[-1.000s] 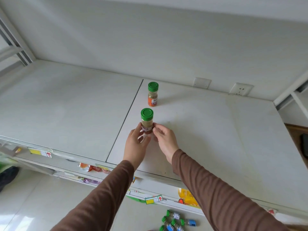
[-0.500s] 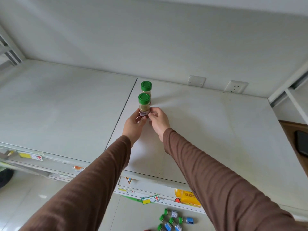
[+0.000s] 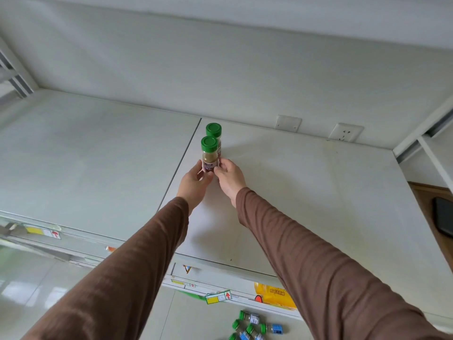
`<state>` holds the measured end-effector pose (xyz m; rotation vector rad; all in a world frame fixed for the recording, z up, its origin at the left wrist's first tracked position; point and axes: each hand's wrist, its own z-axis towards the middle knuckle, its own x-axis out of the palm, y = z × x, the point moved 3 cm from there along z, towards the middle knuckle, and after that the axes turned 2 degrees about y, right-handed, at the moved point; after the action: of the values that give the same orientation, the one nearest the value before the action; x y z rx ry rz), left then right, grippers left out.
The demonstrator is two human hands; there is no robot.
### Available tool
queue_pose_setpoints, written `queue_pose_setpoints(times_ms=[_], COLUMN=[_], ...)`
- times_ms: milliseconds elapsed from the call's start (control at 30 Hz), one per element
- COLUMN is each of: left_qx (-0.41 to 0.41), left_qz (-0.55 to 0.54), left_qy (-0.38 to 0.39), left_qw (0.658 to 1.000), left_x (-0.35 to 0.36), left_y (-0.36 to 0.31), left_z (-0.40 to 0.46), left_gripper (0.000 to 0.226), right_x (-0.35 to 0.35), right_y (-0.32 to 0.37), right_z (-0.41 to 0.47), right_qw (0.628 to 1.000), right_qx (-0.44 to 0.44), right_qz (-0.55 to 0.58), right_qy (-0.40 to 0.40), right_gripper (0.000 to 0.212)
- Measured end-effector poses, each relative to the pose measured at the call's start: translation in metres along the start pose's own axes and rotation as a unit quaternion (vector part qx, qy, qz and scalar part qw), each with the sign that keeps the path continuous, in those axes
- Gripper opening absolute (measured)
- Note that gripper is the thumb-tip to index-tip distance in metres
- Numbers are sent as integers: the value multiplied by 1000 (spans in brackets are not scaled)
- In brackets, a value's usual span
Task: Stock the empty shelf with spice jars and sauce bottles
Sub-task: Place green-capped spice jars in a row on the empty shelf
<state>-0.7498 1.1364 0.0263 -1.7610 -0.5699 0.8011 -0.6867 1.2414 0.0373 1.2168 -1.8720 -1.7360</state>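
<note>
A spice jar (image 3: 209, 155) with a green lid and brown powder stands upright on the white shelf (image 3: 306, 192), just right of the seam between two panels. My left hand (image 3: 195, 184) and my right hand (image 3: 229, 177) pinch its base from either side. Directly behind it stands a second green-lidded jar (image 3: 214, 130), mostly hidden, touching or nearly touching the front one.
Two wall plates, one a socket (image 3: 345, 132), sit on the back wall. Several more spice jars (image 3: 255, 326) lie on the floor below. A yellow packet (image 3: 275, 294) shows on a lower shelf. A shelf upright (image 3: 421, 141) rises at the right.
Both hands have pushed the brown jar back across the shelf until it stands right in front of the rear jar. The rear jar has not moved.
</note>
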Motion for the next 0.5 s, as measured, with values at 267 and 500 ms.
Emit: queue_pose_setpoints(times_ms=[267, 500], left_qx=[19, 74], left_qz=[208, 344], left_qy=[-46, -36], left_qw=[977, 935], left_x=[-22, -30], left_y=[9, 23], left_z=[-56, -154], left_gripper=[57, 51], right_x=[-12, -11], right_y=[-10, -22], right_z=[-53, -156], right_qw=[978, 930], right_qx=[-48, -126], right_qz=[-199, -339], right_qy=[36, 66], right_gripper=[50, 48])
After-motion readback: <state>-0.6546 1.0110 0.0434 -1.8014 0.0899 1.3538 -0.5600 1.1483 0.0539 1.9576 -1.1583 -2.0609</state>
